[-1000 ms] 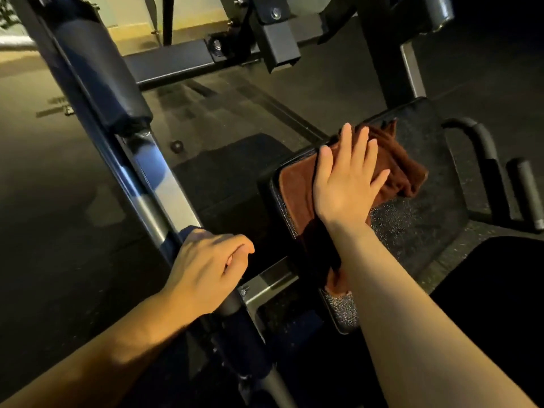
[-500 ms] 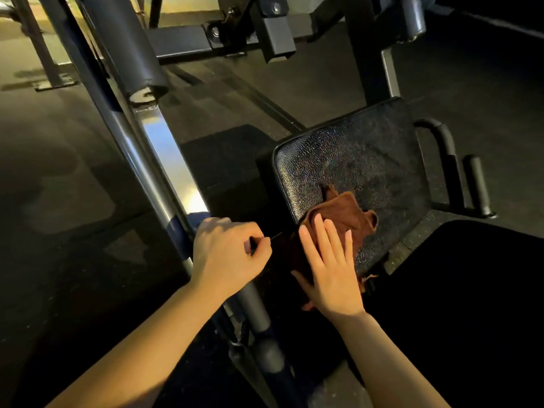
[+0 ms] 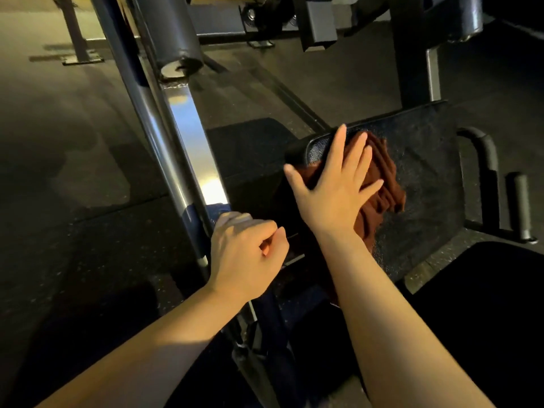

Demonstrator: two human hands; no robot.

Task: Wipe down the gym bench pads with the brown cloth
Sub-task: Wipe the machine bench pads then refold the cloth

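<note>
Your right hand (image 3: pixel 335 187) lies flat, fingers spread, pressing the brown cloth (image 3: pixel 382 184) on the black pad (image 3: pixel 426 178), near its far left corner. Push further left and the cloth may slide off. The pad's right side has room. Your left hand (image 3: pixel 244 254) grips the metal bar (image 3: pixel 182 148).

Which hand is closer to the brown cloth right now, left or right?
Right. The right hand lies flat on the brown cloth, pressing it against the bench pad. The left hand grips the metal frame bar beside the pad, off the cloth.
</note>
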